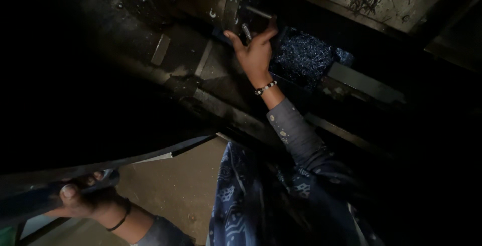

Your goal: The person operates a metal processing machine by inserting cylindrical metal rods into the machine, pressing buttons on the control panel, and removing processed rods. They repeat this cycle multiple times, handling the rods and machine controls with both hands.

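Metal pins (247,31) projecting from the round dark chuck-like part (236,5) of a machine are seen at the upper centre of the frame, one short and upright, another (258,12) longer and slanting to the right just above it. The right hand (255,52) is raised to them, fingers spread apart and not clamped on anything; the thumb tip lies close beside the longer pin and the short pin is framed between forefinger and thumb, though whether skin is touching metal cannot be told in the dim light. A beaded bracelet (265,87) is worn on that wrist, and a grey speckled sleeve (296,135) runs down toward the lower centre. Just right of the hand a heap of bluish metal shavings (306,55) is gathered in a recess of the machine bed (211,70), whose grimy flat surfaces and rails stretch diagonally across the middle of the frame.

At the lower left the left hand (83,198) is wrapped shut around a long dark bar (150,156) that slants up toward the centre; the thumbnail is turned to the camera, and a thin dark band (120,221) is worn at the wrist. A patterned blue cloth (236,201) hangs at the lower centre, over a brownish floor (170,185). The left and right borders of the frame are lost in darkness.
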Available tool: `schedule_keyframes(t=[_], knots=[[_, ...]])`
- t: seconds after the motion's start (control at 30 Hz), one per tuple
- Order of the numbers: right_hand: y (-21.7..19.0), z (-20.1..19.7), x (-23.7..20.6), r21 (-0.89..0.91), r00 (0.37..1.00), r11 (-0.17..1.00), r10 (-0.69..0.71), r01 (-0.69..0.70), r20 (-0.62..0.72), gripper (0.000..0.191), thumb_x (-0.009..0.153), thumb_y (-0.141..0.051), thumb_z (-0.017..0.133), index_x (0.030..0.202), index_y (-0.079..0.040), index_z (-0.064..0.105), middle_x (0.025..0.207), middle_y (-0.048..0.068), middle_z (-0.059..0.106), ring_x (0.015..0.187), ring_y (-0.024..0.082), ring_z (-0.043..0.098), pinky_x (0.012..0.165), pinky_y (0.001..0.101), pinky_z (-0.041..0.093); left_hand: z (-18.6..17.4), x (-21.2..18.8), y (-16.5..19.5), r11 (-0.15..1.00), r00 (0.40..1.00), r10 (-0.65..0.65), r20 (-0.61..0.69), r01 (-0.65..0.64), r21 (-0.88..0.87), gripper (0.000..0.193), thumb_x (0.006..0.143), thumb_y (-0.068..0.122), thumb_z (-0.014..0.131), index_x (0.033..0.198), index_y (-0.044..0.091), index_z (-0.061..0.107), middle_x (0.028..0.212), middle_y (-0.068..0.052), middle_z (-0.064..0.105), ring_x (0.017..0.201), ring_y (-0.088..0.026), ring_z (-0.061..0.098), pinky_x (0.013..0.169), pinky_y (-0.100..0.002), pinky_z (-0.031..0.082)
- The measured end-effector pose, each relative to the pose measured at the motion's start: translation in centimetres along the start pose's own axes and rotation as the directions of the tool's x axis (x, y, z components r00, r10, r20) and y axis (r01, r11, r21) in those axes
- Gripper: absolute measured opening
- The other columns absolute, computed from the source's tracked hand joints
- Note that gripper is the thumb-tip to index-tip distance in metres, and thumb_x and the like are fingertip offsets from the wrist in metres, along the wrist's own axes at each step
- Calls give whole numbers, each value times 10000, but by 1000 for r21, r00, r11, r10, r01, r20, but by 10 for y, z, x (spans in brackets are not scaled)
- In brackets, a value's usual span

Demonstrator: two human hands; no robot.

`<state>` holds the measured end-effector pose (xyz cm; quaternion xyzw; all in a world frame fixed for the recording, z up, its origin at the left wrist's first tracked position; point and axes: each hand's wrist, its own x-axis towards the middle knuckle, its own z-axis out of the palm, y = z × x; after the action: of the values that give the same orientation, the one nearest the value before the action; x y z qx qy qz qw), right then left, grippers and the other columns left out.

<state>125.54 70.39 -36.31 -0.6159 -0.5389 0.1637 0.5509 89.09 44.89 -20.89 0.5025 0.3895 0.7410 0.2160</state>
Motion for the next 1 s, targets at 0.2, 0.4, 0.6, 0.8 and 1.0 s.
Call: schedule_keyframes(t=[0.2, 0.4, 0.6, 0.8, 1.0], knots=[[2, 3, -2, -153, 998, 988, 20, -10, 63, 1306, 845, -538, 864, 1236, 404, 48, 547, 14, 486, 428, 101, 472, 396, 244, 414, 21, 7, 14, 996, 995, 84, -56, -81, 41, 424, 1011, 144, 762, 1335, -2, 529, 953, -133, 696, 656, -176, 662, 578, -301, 580], [-13, -3, -2, -72, 979, 987, 152, -144, 132, 1202, 897, -541, 842, 1314, 339, 136, 573, -25, 513, 439, 88, 483, 440, 245, 429, 11, -3, 12, 994, 992, 80, -102, -71, 87, 401, 1022, 164, 785, 1283, -33, 552, 934, -134, 684, 669, -189, 672, 581, -318, 585], [-19, -9, -1, -55, 998, 998, 41, -38, 48, 1263, 874, -484, 870, 1439, 279, 37, 577, -16, 506, 444, 103, 484, 454, 232, 454, 10, -2, 7, 996, 995, 68, -70, -64, 56, 315, 1015, 155, 773, 1214, -26, 610, 795, -124, 666, 593, -174, 640, 562, -304, 540], [-1, -1, -6, -77, 986, 990, 128, -119, 110, 1139, 905, -557, 882, 1312, 224, 160, 611, -43, 539, 467, 83, 526, 467, 241, 478, 23, 4, 14, 997, 991, 44, -123, -36, 66, 324, 969, 171, 797, 1150, 4, 586, 896, -135, 680, 611, -168, 643, 534, -299, 546], [2, -3, -9, -28, 1000, 1000, 12, -12, -1, 1255, 855, -538, 830, 1411, 301, 80, 579, 2, 533, 439, 138, 521, 438, 282, 483, 38, 7, 24, 991, 995, 69, -68, -61, 117, 286, 1035, 198, 789, 1084, -20, 611, 734, -115, 635, 565, -193, 613, 530, -325, 528]])
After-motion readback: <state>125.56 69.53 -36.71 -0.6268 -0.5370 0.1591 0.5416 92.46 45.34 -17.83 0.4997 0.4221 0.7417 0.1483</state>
